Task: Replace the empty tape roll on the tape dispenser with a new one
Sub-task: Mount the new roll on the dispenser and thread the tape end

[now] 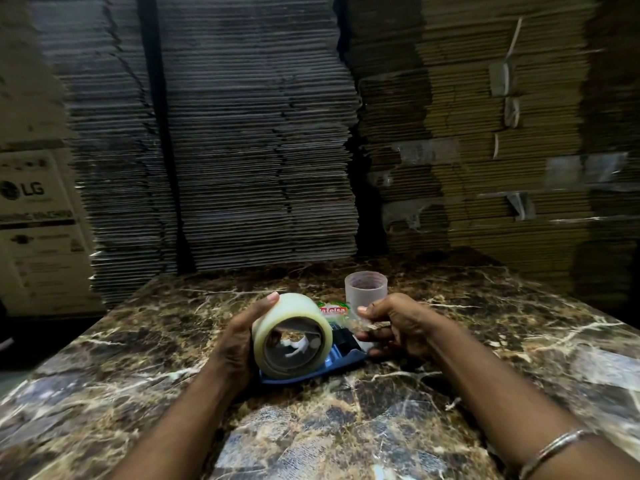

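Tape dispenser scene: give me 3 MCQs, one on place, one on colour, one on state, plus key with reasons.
1. Where is the empty core relative to the tape dispenser?
A. On the table behind it
B. Mounted on it
C. In the left hand

2. What colour is the dispenser's body?
A. Red
B. Blue
C. Yellow

3. What is the state of the new tape roll?
A. Lying alone on the table
B. Still boxed
C. Gripped by the left hand over the dispenser

Key: 1 A, the core stands upright on the marble table beyond the hands. 2 B, blue plastic shows under the roll. 3 C, left fingers wrap the roll while the right hand holds the dispenser's front end.
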`<state>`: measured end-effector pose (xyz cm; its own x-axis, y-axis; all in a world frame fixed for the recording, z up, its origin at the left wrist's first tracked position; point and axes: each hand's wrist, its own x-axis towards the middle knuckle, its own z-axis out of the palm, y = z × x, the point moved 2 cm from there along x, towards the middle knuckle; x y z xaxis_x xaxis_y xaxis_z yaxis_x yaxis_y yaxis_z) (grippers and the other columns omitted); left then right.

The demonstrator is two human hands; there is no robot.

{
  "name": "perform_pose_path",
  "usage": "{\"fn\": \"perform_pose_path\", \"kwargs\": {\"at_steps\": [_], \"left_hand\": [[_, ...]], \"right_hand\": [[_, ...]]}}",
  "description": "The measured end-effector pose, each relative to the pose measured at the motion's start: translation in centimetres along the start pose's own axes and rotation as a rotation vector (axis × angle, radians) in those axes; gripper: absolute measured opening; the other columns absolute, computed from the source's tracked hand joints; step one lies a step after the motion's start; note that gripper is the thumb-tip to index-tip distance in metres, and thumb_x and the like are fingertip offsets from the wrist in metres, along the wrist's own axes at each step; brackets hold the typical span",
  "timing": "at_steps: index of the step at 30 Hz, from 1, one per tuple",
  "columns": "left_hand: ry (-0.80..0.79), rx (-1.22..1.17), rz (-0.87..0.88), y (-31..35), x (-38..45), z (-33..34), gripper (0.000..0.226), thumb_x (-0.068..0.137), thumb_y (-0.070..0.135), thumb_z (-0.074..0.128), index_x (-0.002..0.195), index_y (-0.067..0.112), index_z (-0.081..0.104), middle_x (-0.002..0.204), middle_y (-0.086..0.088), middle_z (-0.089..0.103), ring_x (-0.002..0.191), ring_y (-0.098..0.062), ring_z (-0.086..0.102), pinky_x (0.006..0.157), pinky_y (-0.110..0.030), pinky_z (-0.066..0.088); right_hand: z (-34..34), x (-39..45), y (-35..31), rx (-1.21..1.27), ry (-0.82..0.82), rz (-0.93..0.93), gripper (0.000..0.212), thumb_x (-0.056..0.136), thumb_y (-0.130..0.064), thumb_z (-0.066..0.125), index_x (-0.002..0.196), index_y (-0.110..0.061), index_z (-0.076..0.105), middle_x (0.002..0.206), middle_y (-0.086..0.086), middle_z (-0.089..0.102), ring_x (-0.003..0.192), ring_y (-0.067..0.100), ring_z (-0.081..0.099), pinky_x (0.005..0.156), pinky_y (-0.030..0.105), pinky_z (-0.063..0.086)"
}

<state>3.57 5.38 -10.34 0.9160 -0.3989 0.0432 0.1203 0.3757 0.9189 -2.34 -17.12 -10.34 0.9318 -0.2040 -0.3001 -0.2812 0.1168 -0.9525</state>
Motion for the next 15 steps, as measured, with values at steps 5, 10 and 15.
{"fn": "perform_pose_path", "kwargs": {"at_steps": [5,10,15], "left_hand": [[0.055,-0.160,0.057,-0.2,0.1,-0.7,0.028,0.053,0.033,0.071,0.058,0.005,0.073,0.052,-0.009,0.062,0.042,-0.021,0.058,0.048,-0.022,0.049],[0.028,-0.165,0.020,-0.2,0.1,-0.4,0.024,0.063,0.020,0.059,0.055,0.002,0.073,0.049,-0.010,0.064,0.041,-0.022,0.059,0.048,-0.025,0.052],[0.092,-0.143,0.003,-0.4,0.3,-1.0,0.022,0.066,0.020,0.060,0.061,0.002,0.072,0.052,-0.011,0.063,0.043,-0.024,0.058,0.050,-0.025,0.053]], "right_hand": [[0.2,0.1,0.0,0.007,0.034,-0.011,0.024,0.093,-0.015,0.056,0.117,-0.009,0.055,0.107,0.004,0.066,0.068,0.013,0.071,0.056,0.034,0.058],[0.1,0.2,0.1,0.035,0.029,-0.003,0.026,0.092,-0.015,0.056,0.117,-0.008,0.055,0.098,0.005,0.065,0.060,0.011,0.070,0.049,0.032,0.057],[-0.1,0.2,0.1,0.038,0.014,0.023,0.024,0.091,-0.012,0.057,0.114,-0.006,0.055,0.092,0.007,0.069,0.066,0.014,0.071,0.051,0.036,0.060]]}}
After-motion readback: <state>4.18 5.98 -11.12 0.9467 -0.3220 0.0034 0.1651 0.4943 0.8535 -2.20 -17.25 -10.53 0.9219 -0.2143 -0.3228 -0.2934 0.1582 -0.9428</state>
